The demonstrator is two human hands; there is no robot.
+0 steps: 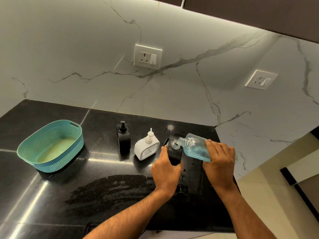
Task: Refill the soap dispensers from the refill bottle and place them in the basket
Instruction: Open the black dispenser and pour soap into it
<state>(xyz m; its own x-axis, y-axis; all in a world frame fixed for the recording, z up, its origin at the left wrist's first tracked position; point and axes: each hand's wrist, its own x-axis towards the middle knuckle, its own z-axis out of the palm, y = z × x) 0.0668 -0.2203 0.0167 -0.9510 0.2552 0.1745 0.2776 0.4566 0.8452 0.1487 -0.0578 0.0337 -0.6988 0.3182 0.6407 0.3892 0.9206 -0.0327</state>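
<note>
1. Wall (86,49) – white marble with grey veins, behind the counter. We note two sockets on it: one (148,56) above the dispensers, another (261,79) further right.
2. Counter (51,195) – black polished stone, glare streaks on the left, and a dull smeared patch (110,188) in front of the left forearm.
3. Basket (50,145) – teal, oval, woven-look sides, one handle slot facing the wall. It sits at the left of the counter, well apart from the dispensers. We see nothing inside it.
4. Refill bottle (193,149) – clear, part full of blue liquid, tipped almost flat with its threaded neck pointing left. Its uncapped mouth is at the top opening of the black dispenser held by the left hand.
5. Right hand (219,157) – wrapped over the base end of the refill bottle, fingers curled on it.
6. Left hand (165,171) – gripping the open dispenser (175,155) from the near side, thumb and fingers around its body. This black one stands on the counter, pump off.
7. White dispenser (146,148) – upright just left of the held one, pump on.
8. Second black dispenser (123,138) – upright left of the white one, pump on.
9. Small black part (181,187) on the counter between the wrists – we cannot tell what it is.
</note>
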